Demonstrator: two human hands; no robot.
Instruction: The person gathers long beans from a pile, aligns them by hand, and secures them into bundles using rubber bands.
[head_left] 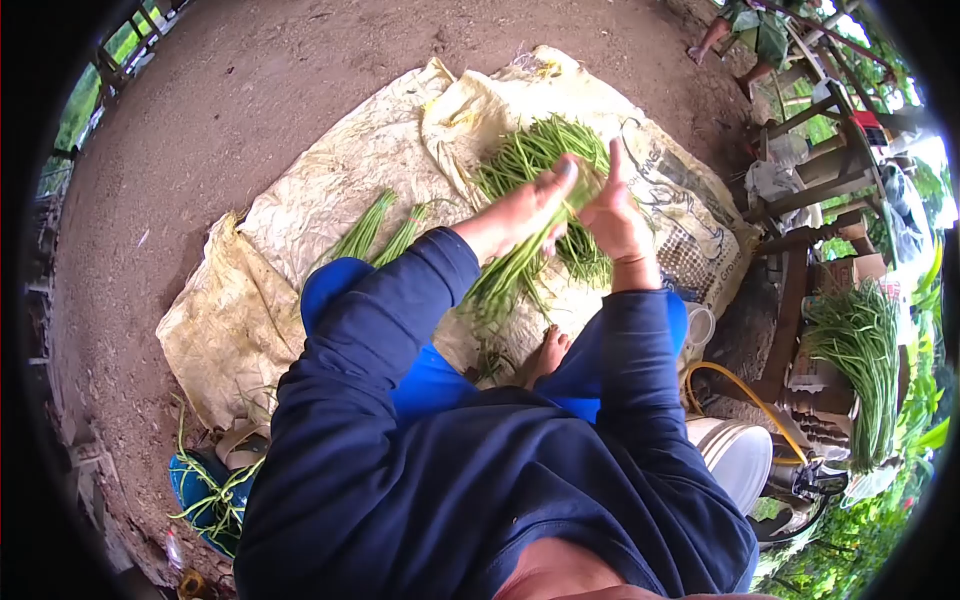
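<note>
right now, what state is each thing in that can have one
Held beans: gathered in a bunch, partly blurred
Left hand: closed around the bunch
Right hand: at the bunch, one finger raised, grip unclear
Bean pile: heaped on the sheet
Small bundles: lying on the sheet
Sheet: spread out, creased, stained
Blue tub: holding scattered beans
Beans at right: hanging down

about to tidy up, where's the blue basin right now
In the head view, the blue basin is at lower left, beside the person's left sleeve, just below the pale sack sheet's edge.
</note>
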